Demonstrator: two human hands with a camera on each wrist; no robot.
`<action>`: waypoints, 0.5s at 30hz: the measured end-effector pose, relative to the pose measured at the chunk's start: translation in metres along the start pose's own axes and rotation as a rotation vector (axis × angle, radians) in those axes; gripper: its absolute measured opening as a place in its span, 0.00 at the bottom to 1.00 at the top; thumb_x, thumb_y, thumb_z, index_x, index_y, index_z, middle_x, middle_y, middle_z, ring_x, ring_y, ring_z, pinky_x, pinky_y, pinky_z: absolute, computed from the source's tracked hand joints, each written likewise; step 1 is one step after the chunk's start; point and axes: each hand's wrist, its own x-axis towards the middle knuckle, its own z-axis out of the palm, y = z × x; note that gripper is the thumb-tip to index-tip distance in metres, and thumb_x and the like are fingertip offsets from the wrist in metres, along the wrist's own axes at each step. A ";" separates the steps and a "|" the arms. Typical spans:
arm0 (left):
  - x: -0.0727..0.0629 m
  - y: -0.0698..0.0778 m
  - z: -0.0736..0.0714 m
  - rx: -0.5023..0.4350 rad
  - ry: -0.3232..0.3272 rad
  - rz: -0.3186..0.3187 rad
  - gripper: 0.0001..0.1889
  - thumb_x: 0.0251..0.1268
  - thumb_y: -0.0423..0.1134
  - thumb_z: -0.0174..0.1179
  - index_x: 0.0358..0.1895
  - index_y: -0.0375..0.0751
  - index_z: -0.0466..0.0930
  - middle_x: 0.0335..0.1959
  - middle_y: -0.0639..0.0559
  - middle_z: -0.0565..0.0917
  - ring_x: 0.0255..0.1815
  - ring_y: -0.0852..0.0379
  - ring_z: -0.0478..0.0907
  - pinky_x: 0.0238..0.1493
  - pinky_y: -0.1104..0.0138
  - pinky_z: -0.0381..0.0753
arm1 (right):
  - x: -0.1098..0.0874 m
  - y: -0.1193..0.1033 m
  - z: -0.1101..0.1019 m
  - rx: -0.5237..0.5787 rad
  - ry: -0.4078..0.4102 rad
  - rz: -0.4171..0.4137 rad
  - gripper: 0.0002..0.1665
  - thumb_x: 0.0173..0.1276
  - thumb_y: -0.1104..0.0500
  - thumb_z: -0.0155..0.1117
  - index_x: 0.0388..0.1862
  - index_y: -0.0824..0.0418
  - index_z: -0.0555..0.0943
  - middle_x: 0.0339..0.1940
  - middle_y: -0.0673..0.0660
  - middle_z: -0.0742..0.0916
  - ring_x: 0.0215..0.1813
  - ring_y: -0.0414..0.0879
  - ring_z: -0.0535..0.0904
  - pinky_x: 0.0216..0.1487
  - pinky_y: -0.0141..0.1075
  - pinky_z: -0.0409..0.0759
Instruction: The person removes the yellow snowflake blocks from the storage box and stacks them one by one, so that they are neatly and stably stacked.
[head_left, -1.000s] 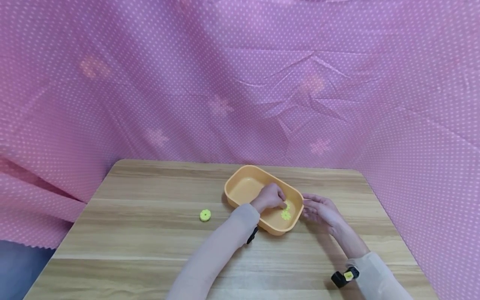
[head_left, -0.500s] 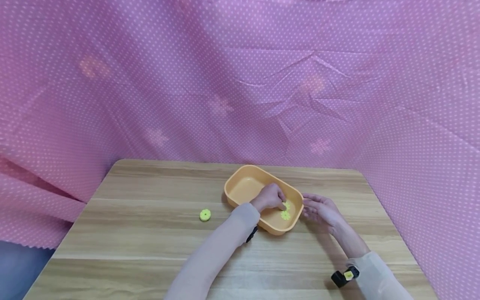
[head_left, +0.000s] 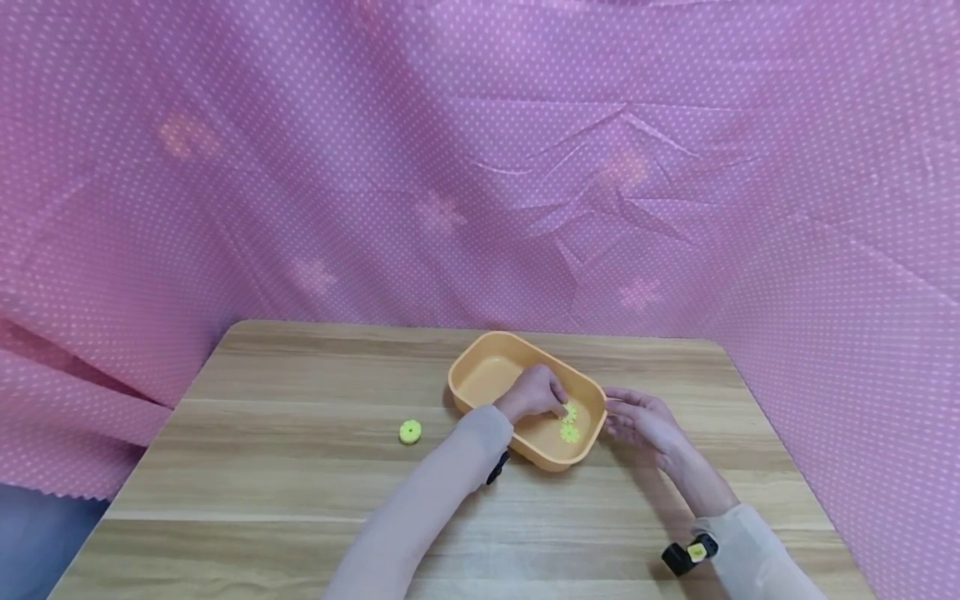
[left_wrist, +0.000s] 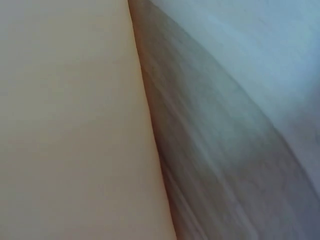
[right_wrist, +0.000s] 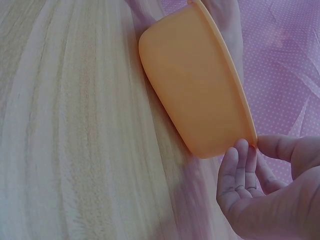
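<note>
A yellow-orange rectangular tub (head_left: 480,392) stands at an angle on the table. My left hand (head_left: 534,393) reaches over its near wall, fingers bent downward, pinching a small yellow flower-shaped piece (head_left: 569,413). Another such piece (head_left: 570,433) lies just beside it on the tub's floor. The tub's right end meets the relaxed fingertips of my right hand (head_left: 647,423); in the right wrist view, that hand (right_wrist: 270,195) touches the outer wall and rim. The left wrist view shows mostly a pale surface close to the lens, with the left hand out of sight.
A thicker yellow-green flower-shaped piece (head_left: 410,432) sits on the wooden table (head_left: 285,467), left of the tub. Pink dotted cloth (head_left: 465,183) hangs behind the table and along both sides. A black wrist device (head_left: 690,554) is strapped at my right sleeve.
My left hand and forearm have shifted slightly left and toward me. Both flower-shaped pieces in the tub have slid a little left with it. The right hand and tub hold their places.
</note>
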 end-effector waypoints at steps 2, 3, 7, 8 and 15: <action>0.000 -0.002 -0.001 -0.062 -0.004 -0.001 0.07 0.54 0.26 0.78 0.36 0.33 0.92 0.36 0.43 0.93 0.28 0.61 0.84 0.36 0.74 0.90 | 0.000 0.000 0.000 -0.002 -0.003 -0.002 0.32 0.80 0.64 0.59 0.77 0.75 0.64 0.40 0.46 0.92 0.38 0.35 0.88 0.47 0.28 0.91; -0.001 -0.003 -0.002 -0.099 -0.007 -0.005 0.07 0.54 0.24 0.77 0.36 0.32 0.91 0.36 0.41 0.93 0.26 0.60 0.84 0.33 0.73 0.90 | 0.000 0.000 0.000 -0.004 -0.002 -0.003 0.33 0.80 0.64 0.59 0.77 0.76 0.64 0.40 0.45 0.92 0.38 0.35 0.88 0.46 0.28 0.91; -0.004 -0.004 -0.005 -0.200 -0.028 -0.009 0.06 0.56 0.22 0.75 0.37 0.28 0.90 0.36 0.37 0.92 0.25 0.56 0.85 0.30 0.70 0.92 | -0.001 0.001 0.000 -0.002 -0.001 0.002 0.34 0.80 0.64 0.59 0.78 0.75 0.63 0.40 0.45 0.92 0.37 0.35 0.88 0.46 0.28 0.91; -0.005 -0.004 -0.006 -0.214 -0.033 -0.008 0.06 0.56 0.22 0.74 0.37 0.27 0.90 0.36 0.36 0.92 0.24 0.55 0.85 0.30 0.69 0.92 | -0.001 0.001 0.000 0.000 0.001 0.004 0.33 0.80 0.64 0.59 0.78 0.75 0.63 0.39 0.45 0.92 0.37 0.35 0.88 0.46 0.28 0.91; -0.010 -0.001 -0.011 -0.247 -0.065 0.028 0.05 0.56 0.22 0.75 0.36 0.28 0.90 0.33 0.38 0.92 0.23 0.61 0.82 0.31 0.71 0.91 | -0.001 0.001 0.001 0.006 -0.001 -0.001 0.32 0.80 0.64 0.59 0.77 0.74 0.65 0.40 0.45 0.92 0.38 0.35 0.88 0.46 0.28 0.91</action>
